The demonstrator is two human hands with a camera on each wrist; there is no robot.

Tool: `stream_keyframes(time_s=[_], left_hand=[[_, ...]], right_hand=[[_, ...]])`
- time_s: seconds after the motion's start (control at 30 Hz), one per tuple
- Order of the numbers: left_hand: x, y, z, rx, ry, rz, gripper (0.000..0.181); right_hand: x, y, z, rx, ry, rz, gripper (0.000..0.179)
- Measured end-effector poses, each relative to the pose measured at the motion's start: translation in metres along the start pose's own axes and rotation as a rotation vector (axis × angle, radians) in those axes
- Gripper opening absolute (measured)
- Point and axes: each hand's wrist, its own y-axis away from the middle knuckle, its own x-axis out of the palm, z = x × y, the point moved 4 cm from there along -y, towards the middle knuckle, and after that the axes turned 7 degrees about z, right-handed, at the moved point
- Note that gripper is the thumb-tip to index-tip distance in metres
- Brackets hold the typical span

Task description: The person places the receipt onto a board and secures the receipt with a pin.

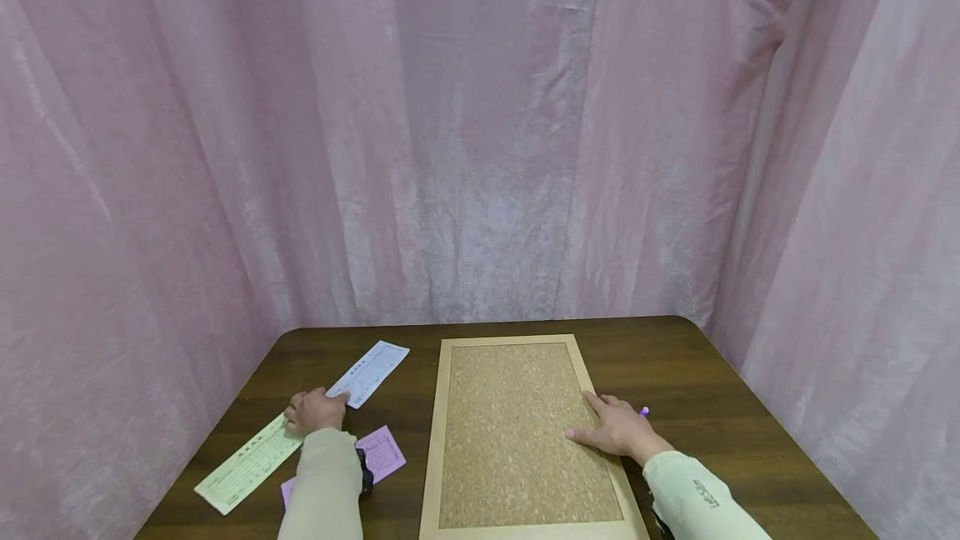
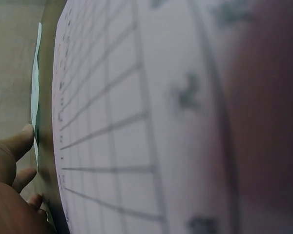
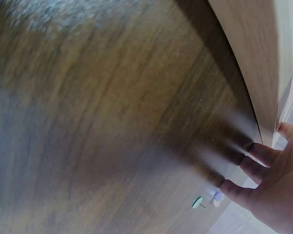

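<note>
My left hand (image 1: 315, 412) is down at the table, thumb at the near end of a pale blue printed slip (image 1: 371, 372) and other fingers by the top of a green printed slip (image 1: 247, 465). In the left wrist view, its fingers (image 2: 20, 142) meet a thin paper edge, while a blurred gridded slip (image 2: 97, 117) fills the foreground. A cork board (image 1: 525, 432) with a pale wooden frame lies before me. My right hand (image 1: 617, 427) rests on its right side, fingers spread, thumb over the cork and the other fingers across the frame.
A purple printed slip (image 1: 382, 452) lies partly under my left forearm. Just beyond the right hand are a green-headed thumbtack (image 3: 198, 203) and a purple one (image 3: 219, 196) on the dark wooden table (image 1: 675, 357). Pink curtains (image 1: 480, 148) hang around it.
</note>
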Motion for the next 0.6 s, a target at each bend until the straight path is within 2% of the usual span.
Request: stream_keyframes(time_s=[0.3, 0.6], left_hand=[[-0.0013, 0.0037, -0.0047, 0.004, -0.031, 0.023, 0.039], [-0.0059, 0.0030, -0.0098, 0.016, 0.002, 0.015, 0.028]], right_hand=[[0.0003, 0.0010, 0.0003, 0.007, -0.007, -0.001, 0.091], [-0.0014, 0.0025, 0.0022, 0.004, -0.007, -0.002, 0.091]])
